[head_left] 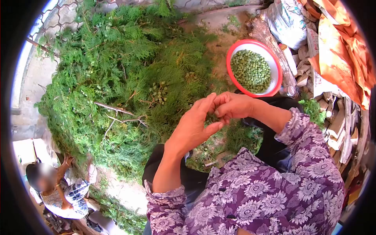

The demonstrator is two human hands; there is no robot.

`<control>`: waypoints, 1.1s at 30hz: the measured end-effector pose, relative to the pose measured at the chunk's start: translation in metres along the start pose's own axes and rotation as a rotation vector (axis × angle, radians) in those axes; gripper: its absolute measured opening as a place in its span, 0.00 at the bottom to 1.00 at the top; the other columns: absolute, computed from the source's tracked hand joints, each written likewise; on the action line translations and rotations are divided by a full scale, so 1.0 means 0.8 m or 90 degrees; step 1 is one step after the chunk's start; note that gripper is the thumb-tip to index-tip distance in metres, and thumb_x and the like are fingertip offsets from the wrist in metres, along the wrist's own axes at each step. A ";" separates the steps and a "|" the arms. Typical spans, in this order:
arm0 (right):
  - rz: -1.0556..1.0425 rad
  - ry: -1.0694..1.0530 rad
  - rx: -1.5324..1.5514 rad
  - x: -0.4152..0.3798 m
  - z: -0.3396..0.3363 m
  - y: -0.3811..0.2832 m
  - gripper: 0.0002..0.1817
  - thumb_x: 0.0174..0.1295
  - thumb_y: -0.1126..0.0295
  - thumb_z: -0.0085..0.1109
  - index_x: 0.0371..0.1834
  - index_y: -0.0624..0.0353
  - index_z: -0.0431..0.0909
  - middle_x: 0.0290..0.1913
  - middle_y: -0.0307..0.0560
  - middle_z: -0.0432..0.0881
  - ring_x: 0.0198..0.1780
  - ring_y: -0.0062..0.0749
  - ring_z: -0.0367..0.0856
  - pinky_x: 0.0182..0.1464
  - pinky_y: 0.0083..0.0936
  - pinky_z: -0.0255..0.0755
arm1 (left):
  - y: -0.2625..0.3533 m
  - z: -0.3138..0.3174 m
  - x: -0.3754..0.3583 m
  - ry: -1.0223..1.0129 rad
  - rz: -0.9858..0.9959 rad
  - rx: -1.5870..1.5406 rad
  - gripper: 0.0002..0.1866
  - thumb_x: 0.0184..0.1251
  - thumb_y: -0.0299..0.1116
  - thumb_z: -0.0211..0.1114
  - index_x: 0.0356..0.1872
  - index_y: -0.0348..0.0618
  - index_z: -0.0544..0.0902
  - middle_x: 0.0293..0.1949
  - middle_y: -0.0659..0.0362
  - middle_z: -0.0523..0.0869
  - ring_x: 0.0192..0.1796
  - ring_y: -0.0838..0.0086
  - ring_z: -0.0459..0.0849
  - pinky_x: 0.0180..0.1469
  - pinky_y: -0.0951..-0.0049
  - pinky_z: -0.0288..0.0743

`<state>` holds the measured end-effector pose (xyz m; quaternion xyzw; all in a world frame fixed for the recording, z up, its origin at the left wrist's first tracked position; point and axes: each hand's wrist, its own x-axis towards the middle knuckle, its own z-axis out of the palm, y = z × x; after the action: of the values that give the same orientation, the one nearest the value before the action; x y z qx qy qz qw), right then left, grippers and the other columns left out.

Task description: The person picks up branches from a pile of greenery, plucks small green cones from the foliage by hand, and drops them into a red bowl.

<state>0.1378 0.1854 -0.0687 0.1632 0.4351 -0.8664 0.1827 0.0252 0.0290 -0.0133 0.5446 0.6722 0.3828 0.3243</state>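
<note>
My left hand (194, 127) and my right hand (234, 106) meet in front of my lap, above the near edge of a large heap of green conifer branches (117, 74). The fingertips of both hands are pressed together. Whatever lies between them is hidden or too small to name. Just beyond my right hand stands a white basin with a red rim (279, 66), partly filled with small round green cones (250, 70). A cluster of similar cones (158, 93) sits among the branches to the left of my hands.
Another person (58, 192) sits at the lower left beside the heap. A bare forked twig (117, 109) lies on the branches. On the right are split firewood (340, 125), an orange cloth (338, 47), a white sack (288, 23) and a log (270, 41).
</note>
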 end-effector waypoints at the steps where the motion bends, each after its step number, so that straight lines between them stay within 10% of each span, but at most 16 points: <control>1: 0.025 -0.005 -0.060 -0.011 0.008 -0.011 0.10 0.51 0.76 0.53 0.37 0.63 0.73 0.25 0.40 0.78 0.25 0.22 0.79 0.26 0.16 0.73 | 0.001 0.003 0.002 0.001 0.005 0.000 0.32 0.50 0.30 0.65 0.60 0.41 0.65 0.48 0.51 0.75 0.40 0.72 0.76 0.42 0.74 0.71; 6: 0.020 0.032 -0.070 -0.019 0.008 -0.018 0.10 0.50 0.75 0.52 0.37 0.63 0.73 0.25 0.41 0.78 0.24 0.21 0.78 0.25 0.14 0.71 | -0.012 0.013 0.002 0.052 -0.098 -0.071 0.21 0.52 0.26 0.63 0.49 0.36 0.74 0.22 0.60 0.79 0.22 0.80 0.73 0.27 0.79 0.70; 24: -0.066 0.071 -0.002 -0.008 0.015 -0.008 0.08 0.56 0.67 0.57 0.35 0.58 0.74 0.28 0.38 0.78 0.25 0.17 0.75 0.25 0.13 0.68 | -0.025 -0.001 -0.005 0.241 -0.030 -0.008 0.04 0.56 0.25 0.61 0.29 0.35 0.79 0.17 0.66 0.74 0.19 0.86 0.67 0.21 0.83 0.62; 28: -0.234 0.269 -0.409 -0.035 -0.007 -0.044 0.09 0.54 0.72 0.55 0.36 0.63 0.74 0.29 0.41 0.79 0.27 0.19 0.77 0.27 0.15 0.69 | -0.027 -0.012 -0.006 0.268 -0.093 -0.091 0.05 0.58 0.27 0.61 0.31 0.36 0.79 0.19 0.68 0.75 0.18 0.89 0.68 0.19 0.86 0.62; 33: -0.305 0.685 -0.968 -0.069 -0.089 -0.048 0.16 0.46 0.74 0.56 0.41 0.65 0.73 0.32 0.55 0.78 0.37 0.44 0.77 0.40 0.29 0.71 | -0.036 -0.027 -0.015 0.300 -0.051 -0.017 0.06 0.58 0.28 0.62 0.32 0.36 0.79 0.20 0.67 0.75 0.18 0.88 0.68 0.19 0.86 0.63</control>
<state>0.1773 0.2742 -0.0586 0.2834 0.9280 -0.1758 -0.1664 -0.0046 0.0102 -0.0272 0.4086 0.7452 0.4952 0.1804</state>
